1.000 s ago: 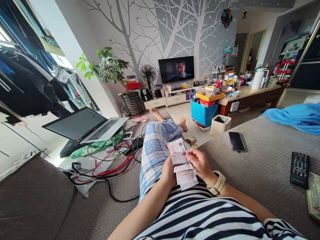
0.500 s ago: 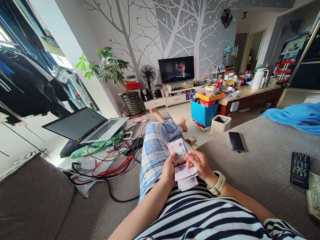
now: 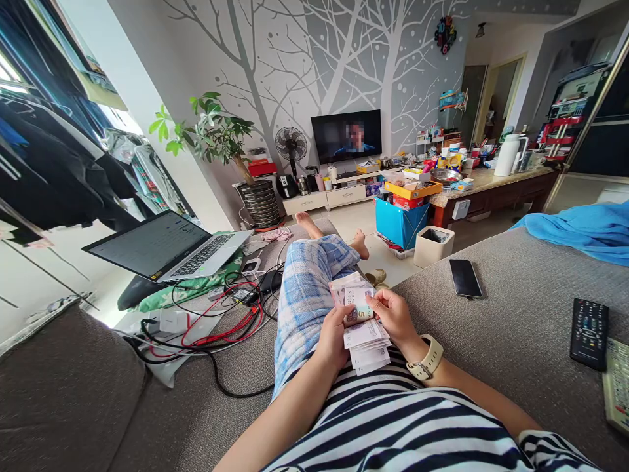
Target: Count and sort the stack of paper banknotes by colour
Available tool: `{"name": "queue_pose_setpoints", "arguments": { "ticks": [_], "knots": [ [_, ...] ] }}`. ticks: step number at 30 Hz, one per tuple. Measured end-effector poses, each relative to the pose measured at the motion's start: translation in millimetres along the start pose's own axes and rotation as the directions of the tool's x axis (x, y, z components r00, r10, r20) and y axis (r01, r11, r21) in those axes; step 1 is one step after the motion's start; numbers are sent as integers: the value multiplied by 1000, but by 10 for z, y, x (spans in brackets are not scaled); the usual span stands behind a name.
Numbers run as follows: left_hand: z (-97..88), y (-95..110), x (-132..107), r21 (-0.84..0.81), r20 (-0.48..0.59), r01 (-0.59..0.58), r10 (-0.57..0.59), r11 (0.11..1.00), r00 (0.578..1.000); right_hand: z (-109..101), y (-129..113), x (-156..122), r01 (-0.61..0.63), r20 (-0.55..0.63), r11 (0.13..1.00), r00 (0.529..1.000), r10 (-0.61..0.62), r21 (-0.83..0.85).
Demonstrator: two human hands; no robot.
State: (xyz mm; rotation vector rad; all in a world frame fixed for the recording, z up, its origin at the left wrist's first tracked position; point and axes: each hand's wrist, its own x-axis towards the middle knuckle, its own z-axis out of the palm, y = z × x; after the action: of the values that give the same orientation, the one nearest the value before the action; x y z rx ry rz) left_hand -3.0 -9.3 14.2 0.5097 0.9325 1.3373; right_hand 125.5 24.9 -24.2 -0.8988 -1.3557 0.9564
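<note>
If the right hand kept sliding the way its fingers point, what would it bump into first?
The right hand points leftward across the lap, so it would probably meet the left hand first, just past the banknotes both hands hold; depth is hard to judge.

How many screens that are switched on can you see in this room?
2. The laptop stands open on the left, beside the person's legs, with its screen lit. The television on the far wall shows a picture. The phone on the sofa is dark.

Both hands, left hand [image 3: 333,334] & right hand [image 3: 397,318], grip banknotes [image 3: 362,328] over lap on sofa [image 3: 515,308].
</note>
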Motion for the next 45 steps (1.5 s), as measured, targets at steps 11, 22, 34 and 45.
{"name": "queue_pose_setpoints", "arguments": {
  "ticks": [11, 22, 34, 45],
  "knots": [
    [-9, -18, 8, -8, 12, 26, -26, 1000, 1000, -9, -16, -10, 36, -3, 996, 999, -37, -77],
    [12, -6, 17, -27, 32, 40, -39, 999, 999, -3, -164, -65, 155, 47, 987, 987, -153, -40],
    [-9, -10, 45, -27, 48, 10, -9, 1000, 999, 12, -203, -87, 133, 81, 990, 987, -137, 54],
    [-22, -19, 68, -28, 97, 43, -40, 999, 994, -8, -277, -114, 146, 76, 989, 986, -148, 25]
  ]
}}
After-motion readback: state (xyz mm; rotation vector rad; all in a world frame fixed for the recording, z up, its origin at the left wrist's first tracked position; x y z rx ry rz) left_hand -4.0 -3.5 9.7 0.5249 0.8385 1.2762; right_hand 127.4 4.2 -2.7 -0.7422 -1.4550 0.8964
